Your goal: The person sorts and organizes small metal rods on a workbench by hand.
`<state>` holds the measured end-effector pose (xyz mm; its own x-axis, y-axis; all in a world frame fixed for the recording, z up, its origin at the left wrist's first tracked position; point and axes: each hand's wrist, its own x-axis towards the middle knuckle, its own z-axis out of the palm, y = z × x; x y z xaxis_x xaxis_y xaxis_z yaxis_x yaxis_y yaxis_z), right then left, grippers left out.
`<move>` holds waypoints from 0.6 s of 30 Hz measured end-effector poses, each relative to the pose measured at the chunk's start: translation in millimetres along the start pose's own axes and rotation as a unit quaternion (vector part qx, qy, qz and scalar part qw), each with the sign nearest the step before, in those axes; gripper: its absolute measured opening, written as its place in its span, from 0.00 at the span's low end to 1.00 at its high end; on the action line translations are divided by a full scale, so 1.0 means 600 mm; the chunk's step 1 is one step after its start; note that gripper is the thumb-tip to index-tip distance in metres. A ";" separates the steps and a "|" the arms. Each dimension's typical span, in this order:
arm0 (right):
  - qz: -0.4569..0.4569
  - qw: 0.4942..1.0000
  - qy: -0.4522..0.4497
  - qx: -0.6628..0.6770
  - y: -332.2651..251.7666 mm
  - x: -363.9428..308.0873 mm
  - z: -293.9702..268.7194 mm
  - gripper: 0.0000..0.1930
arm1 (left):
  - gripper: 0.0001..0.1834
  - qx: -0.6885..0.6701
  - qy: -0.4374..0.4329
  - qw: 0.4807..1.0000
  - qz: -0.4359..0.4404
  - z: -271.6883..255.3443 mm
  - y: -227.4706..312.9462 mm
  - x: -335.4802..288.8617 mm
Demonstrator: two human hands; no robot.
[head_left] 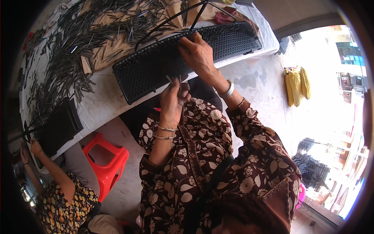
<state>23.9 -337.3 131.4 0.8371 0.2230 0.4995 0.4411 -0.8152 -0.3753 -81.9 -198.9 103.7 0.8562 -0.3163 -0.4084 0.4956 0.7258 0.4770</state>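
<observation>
Black perforated tray lay along the counter's near edge. The right hand pressed fingertips onto the tray's holes, grasping nothing that could be seen. The left hand, just below the tray's edge, pinched a few thin dark pins. Loose pins covered the counter's far side.

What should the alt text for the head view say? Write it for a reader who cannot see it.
A person's right hand rests on a black perforated tray on a table, while the left hand holds a few thin dark pins. Heaps of dark pins cover the table; a co-worker's hand touches another tray, near a red stool.
</observation>
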 end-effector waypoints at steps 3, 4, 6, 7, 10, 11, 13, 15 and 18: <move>-0.008 0.999 -0.030 -0.031 0.002 0.006 -0.004 0.07 | 0.17 -0.012 -0.003 1.000 0.002 0.007 0.002 0.001; -0.013 0.998 -0.048 -0.037 0.004 0.007 -0.005 0.08 | 0.17 -0.005 -0.011 1.000 -0.002 0.010 0.005 0.001; -0.012 0.996 -0.064 -0.064 0.009 0.003 -0.006 0.09 | 0.18 0.002 -0.019 1.000 -0.007 0.012 0.007 -0.001; -0.011 0.993 -0.081 -0.090 0.012 0.000 -0.008 0.10 | 0.18 0.013 -0.028 0.999 -0.012 0.012 0.007 -0.001; 0.038 0.997 -0.071 0.018 0.003 -0.024 -0.026 0.12 | 0.17 0.040 -0.037 0.998 -0.014 0.012 0.011 -0.004; 0.038 0.997 -0.071 0.019 0.002 -0.027 -0.041 0.12 | 0.17 0.056 -0.040 0.998 -0.014 0.014 0.013 -0.006; 0.075 0.916 -0.294 0.262 -0.003 -0.030 -0.070 0.14 | 0.17 0.062 -0.022 0.998 -0.013 0.021 0.018 -0.010; 0.073 0.906 -0.295 0.293 -0.013 -0.038 -0.075 0.15 | 0.17 0.069 -0.007 0.998 -0.012 0.020 0.018 -0.009; 0.070 0.894 -0.290 0.336 -0.016 -0.042 -0.079 0.15 | 0.17 0.120 -0.042 0.992 -0.014 0.014 0.012 -0.007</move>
<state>-16.7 -360.6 159.2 0.8403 0.5421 -0.0034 0.2512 -0.3950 -0.8836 -80.6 -197.4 115.4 0.8453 -0.3915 -0.3637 0.5320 0.5524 0.6418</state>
